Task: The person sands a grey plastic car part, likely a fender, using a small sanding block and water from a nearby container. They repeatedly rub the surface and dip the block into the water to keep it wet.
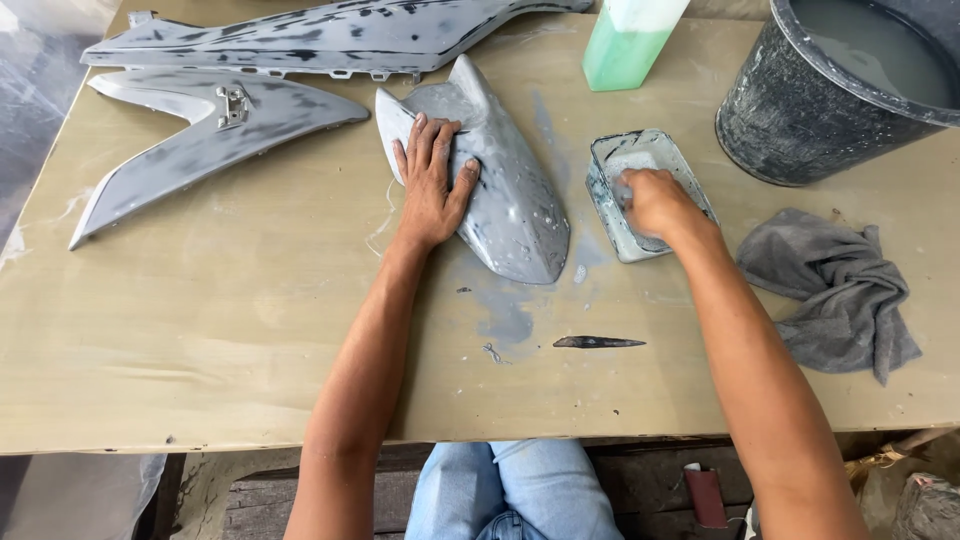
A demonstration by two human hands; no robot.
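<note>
Pressing flat, open left hand (433,180) on grey fairing panel (495,175); right hand (655,200) in tray (610,215), grip unclear.

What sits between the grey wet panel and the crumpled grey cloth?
In the head view, a shallow clear tray sits between grey wet panel and crumpled grey cloth; the right hand dips into it.
</note>
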